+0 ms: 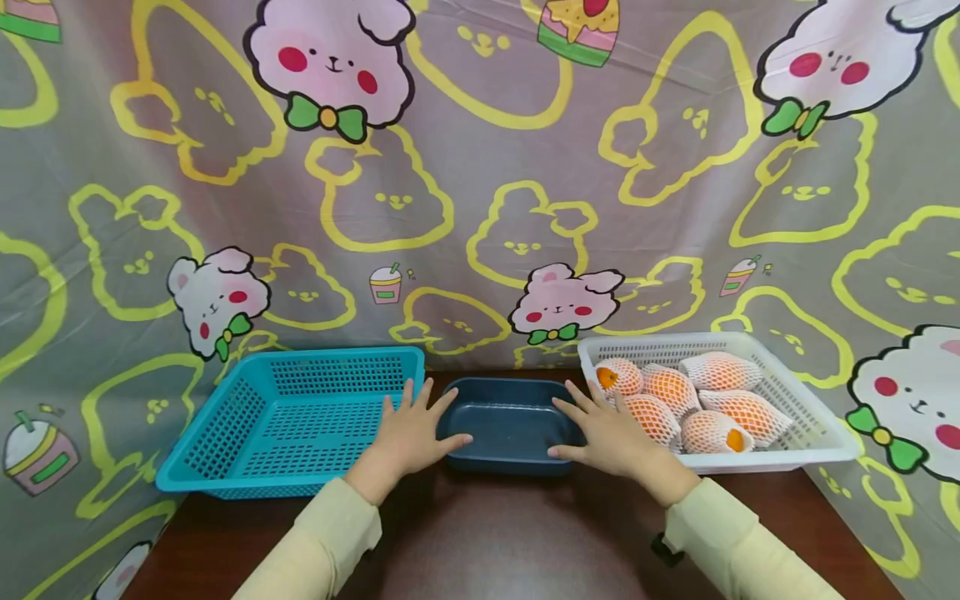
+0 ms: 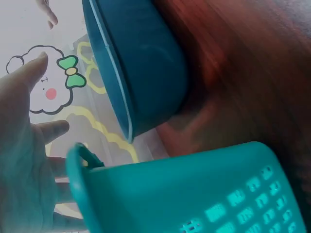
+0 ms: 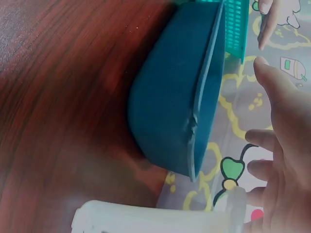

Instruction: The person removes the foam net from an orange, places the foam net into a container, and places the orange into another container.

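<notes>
1. While holding nothing in left hand [image 1: 408, 435] or right hand [image 1: 611, 435], with fingers [image 1: 443, 403] spread apart, avoid bumping dark blue bin [image 1: 506, 429] between teal basket [image 1: 322, 433] and white basket [image 1: 813, 417].
2. Ideally, cup white basket's netted fruit [image 1: 746, 415] softly.

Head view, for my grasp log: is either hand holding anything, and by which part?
Nothing is held; the left hand and right hand are spread beside the dark blue bin.

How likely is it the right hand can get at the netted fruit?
Probably yes: the empty right hand is by the left side of the white basket, whose open top leaves the netted fruit uncovered.
</notes>
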Tool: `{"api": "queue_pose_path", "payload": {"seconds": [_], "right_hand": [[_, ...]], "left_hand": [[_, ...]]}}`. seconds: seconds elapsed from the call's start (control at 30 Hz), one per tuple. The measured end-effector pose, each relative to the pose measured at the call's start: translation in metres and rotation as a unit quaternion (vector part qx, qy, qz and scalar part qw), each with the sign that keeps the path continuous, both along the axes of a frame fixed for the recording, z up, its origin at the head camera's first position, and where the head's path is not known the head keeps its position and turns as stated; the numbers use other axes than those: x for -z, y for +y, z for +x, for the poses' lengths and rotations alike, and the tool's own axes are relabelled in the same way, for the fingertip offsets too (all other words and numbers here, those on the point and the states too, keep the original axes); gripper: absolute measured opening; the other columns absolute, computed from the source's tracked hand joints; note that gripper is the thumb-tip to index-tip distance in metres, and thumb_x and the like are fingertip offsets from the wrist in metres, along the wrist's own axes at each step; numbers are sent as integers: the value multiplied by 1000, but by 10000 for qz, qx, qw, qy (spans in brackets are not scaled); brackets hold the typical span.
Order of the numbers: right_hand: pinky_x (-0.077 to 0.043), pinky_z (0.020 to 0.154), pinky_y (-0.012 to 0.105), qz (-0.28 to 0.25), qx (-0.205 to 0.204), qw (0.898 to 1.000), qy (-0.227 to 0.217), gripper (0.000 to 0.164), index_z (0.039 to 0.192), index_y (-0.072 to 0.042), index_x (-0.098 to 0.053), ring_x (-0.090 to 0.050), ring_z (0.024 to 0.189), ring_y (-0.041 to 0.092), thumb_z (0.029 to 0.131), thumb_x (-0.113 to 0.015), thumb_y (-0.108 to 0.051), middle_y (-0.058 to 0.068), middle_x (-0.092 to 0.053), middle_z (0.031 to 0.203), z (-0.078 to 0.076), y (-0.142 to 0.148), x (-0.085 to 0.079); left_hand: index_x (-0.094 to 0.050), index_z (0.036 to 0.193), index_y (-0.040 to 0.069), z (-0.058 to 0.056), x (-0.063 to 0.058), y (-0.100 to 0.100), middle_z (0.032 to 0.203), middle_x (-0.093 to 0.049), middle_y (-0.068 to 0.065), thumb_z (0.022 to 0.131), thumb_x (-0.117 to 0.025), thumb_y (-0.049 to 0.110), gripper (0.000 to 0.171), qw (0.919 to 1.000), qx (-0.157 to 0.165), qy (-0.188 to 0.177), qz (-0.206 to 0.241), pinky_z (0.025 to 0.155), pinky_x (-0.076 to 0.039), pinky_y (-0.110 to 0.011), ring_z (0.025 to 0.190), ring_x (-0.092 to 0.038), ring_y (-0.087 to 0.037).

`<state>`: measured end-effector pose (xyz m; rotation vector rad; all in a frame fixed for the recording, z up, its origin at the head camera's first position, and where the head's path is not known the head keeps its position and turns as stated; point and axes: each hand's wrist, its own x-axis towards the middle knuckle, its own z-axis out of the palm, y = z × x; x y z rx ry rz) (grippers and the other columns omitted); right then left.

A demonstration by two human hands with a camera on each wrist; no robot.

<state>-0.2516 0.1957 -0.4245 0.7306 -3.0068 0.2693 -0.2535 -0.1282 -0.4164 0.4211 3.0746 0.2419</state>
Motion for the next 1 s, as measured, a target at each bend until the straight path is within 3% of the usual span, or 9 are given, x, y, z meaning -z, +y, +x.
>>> {"api": "queue_pose_path", "payload": {"seconds": [0.13,0.43,0.53,0.7,0.87,1.0], "right_hand": [[-18,112,74,-126,-49,9999,-64,83,153,-10,-49,-29,145,53,90,-67,-63,20,-32,163,2,3,-5],[-44,102,63,-578,-12,9983,-38,72,139,-1,-61,-49,131,51,91,-73,-54,29,-49,148,8,21,-18],[-47,100,61,-645,119,9978,53,68,137,-2,-63,-53,129,47,91,-73,-52,28,-53,143,10,29,-20],[-50,97,58,-846,142,9951,498,51,129,0,-68,-61,120,43,92,-77,-35,24,-65,130,11,43,-24],[-50,96,59,-1028,304,9923,619,42,128,-2,-69,-63,116,41,94,-75,-26,20,-68,125,10,58,-27],[-47,97,62,-1025,527,9920,523,43,131,-2,-67,-61,118,45,96,-72,-27,23,-66,127,10,69,-29]], "left_hand": [[-39,160,23,1,-5,4,162,-32,-21,92,-56,72,85,9999,107,-23,34,113,-18,-73,149,-20,-51],[-52,151,18,0,-7,18,153,-48,-17,92,-56,71,79,9994,322,142,-24,108,-33,-69,141,-40,-48],[-57,147,16,0,-8,24,148,-53,-16,93,-56,71,78,9985,395,331,-164,104,-42,-64,134,-49,-43],[-62,141,13,-1,-8,36,139,-60,-15,93,-57,70,74,9960,576,604,-310,93,-53,-54,121,-58,-36],[-65,137,12,-1,-7,48,130,-63,-13,94,-62,64,68,9953,719,646,-26,90,-54,-52,115,-61,-33],[-66,135,12,-2,-5,61,126,-65,-12,95,-66,56,59,9938,816,664,348,90,-55,-50,112,-63,-30]]}}
